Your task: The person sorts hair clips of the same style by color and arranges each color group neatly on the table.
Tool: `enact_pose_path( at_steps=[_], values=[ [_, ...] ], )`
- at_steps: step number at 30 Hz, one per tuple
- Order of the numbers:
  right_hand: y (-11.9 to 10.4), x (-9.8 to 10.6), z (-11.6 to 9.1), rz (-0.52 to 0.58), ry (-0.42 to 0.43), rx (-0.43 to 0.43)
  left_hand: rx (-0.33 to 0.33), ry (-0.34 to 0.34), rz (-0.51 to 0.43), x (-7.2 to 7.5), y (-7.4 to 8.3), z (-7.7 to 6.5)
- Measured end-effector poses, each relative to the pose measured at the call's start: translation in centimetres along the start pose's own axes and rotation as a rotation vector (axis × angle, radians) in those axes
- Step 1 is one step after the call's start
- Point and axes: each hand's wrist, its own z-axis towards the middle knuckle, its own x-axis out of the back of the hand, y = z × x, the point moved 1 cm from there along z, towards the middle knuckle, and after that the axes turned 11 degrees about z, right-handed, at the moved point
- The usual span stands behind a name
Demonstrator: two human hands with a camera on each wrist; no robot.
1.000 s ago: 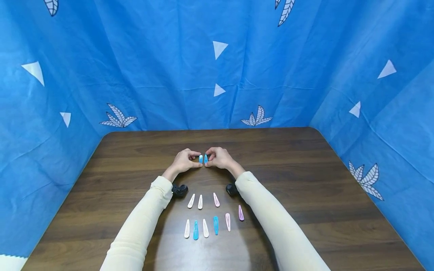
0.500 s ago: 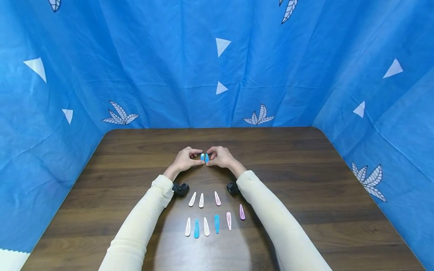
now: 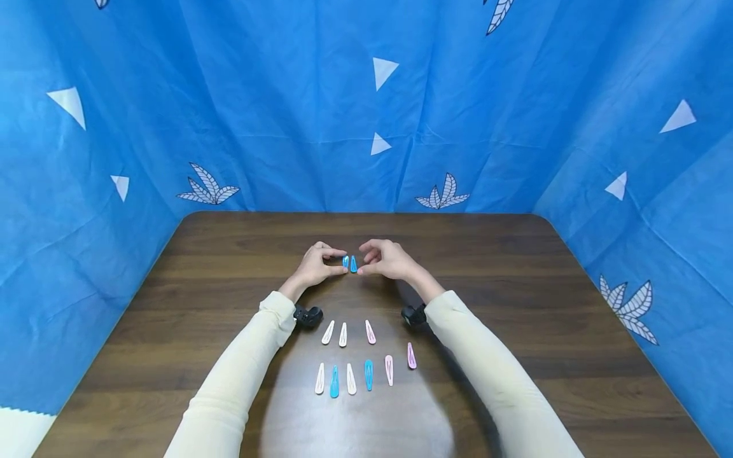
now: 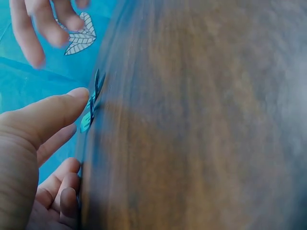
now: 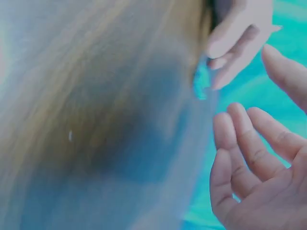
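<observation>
where the left hand [image 3: 314, 264] grips: toward the desk's [image 3: 240, 254] far edge, a little left of its middle; thumb and finger pinch the left clip [image 3: 345, 262] by its ends.
white clips [image 3: 319, 378]: four, nearer the person, two in a back pair and two in a front row.
near blue clips [image 3: 335, 381]: two, in that front row, either side of its second white one.
right clip [image 3: 353, 264]: blue, just right of the left clip, toward the far edge.
pink clips [image 3: 370, 332]: two, one right of the back pair, one ending the front row.
right hand [image 3: 392, 259]: just beside the right clip, thumb and fingers parted, loosely bent.
purple clip [image 3: 411, 356]: furthest right, near the right sleeve [image 3: 492, 375].
</observation>
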Motion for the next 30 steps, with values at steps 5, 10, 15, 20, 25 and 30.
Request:
enact_pose_path(
  at_steps=[5,10,15,20,25,30],
  values=[
    [-1.2,0.6,-4.3,-0.053,0.031,0.109,0.032,-0.001,-0.019,0.2,0.2,0.1],
    [-1.3,-0.7,-9.1,-0.082,0.031,0.209,0.015,0.012,-0.001,0.1,0.1,0.2],
    [-1.3,-2.8,-13.0,-0.138,0.001,0.286,0.0,0.007,-0.003,-0.1,-0.1,0.3],
    [-1.4,-4.7,-15.1,-0.193,0.003,0.282,0.0,0.012,-0.004,-0.3,-0.1,0.5],
    [-1.1,-6.2,-15.9,-0.243,0.005,0.258,0.0,0.013,-0.004,-0.4,-0.1,0.5],
    [-1.6,-7.5,-15.8,-0.274,-0.004,0.285,0.011,0.011,0.01,-0.4,-0.1,0.5]
  ],
)
